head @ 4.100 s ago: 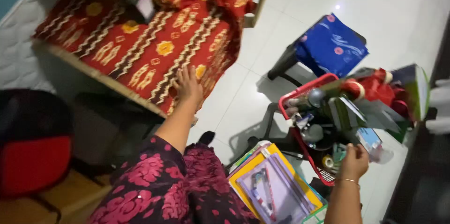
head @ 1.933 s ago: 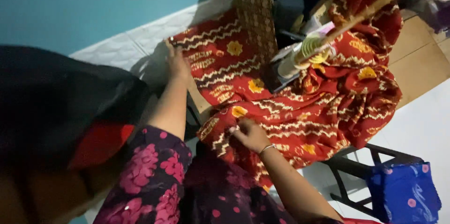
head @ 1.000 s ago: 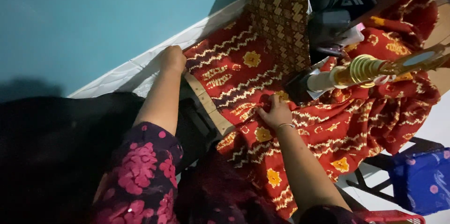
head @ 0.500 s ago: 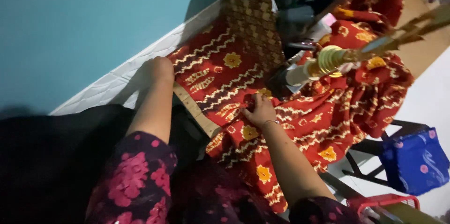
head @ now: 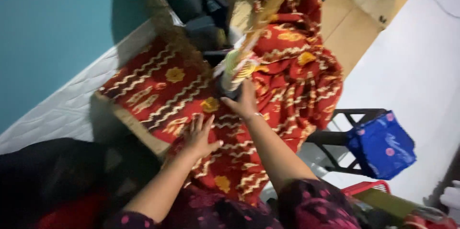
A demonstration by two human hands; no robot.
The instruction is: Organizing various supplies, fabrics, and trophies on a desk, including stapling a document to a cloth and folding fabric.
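A red cloth (head: pixel 158 90) with yellow wavy and flower patterns covers a low wooden table and hangs in folds over its right side. My left hand (head: pixel 199 135) lies flat, fingers spread, on the cloth near the table's front edge. My right hand (head: pixel 243 99) reaches further in and touches the dark base of a long broom-like stick (head: pixel 237 68) with striped yellow-green binding, which lies across the cloth. The view is blurred, so I cannot tell whether those fingers close around the base.
A teal wall (head: pixel 48 32) and white quilted surface (head: pixel 62 109) lie at left. Dark objects (head: pixel 201 8) crowd the table's far end. A blue-seated stool (head: pixel 381 143) on black legs stands on the white floor at right, a red basket rim (head: pixel 366 188) below it.
My left hand has come from the table's far left corner to the front edge of the cloth. My right hand has moved up from the cloth to the stick's base. The view swung.
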